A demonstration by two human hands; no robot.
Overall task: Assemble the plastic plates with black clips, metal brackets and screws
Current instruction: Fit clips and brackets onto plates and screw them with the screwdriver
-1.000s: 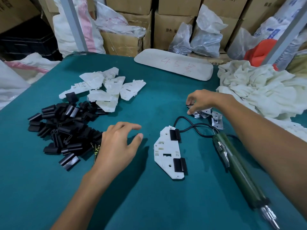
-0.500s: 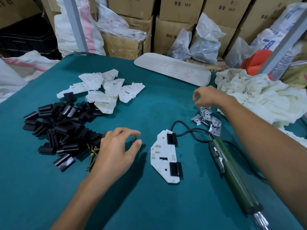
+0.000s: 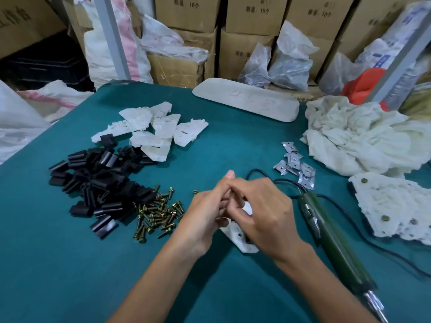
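My left hand (image 3: 205, 213) and my right hand (image 3: 265, 213) meet fingertip to fingertip just above a white plastic plate (image 3: 240, 241) lying on the green table. The hands hide most of that plate, and whatever the fingers pinch between them cannot be seen. Left of the hands lies a heap of brass screws (image 3: 158, 210). A pile of black clips (image 3: 98, 183) sits beyond the screws. Loose white plates (image 3: 151, 129) are stacked further back. Several metal brackets (image 3: 295, 165) lie to the right of the hands.
A green electric screwdriver (image 3: 331, 236) with a black cord lies right of my right hand. Assembled plates (image 3: 396, 206) are stacked at the right edge. A white cloth heap (image 3: 363, 136) and a foam board (image 3: 247, 99) are at the back. Cardboard boxes and bags surround the table.
My right hand left the bracket pile and came back toward me. My left hand moved right from the screws. Both now meet over the plate.
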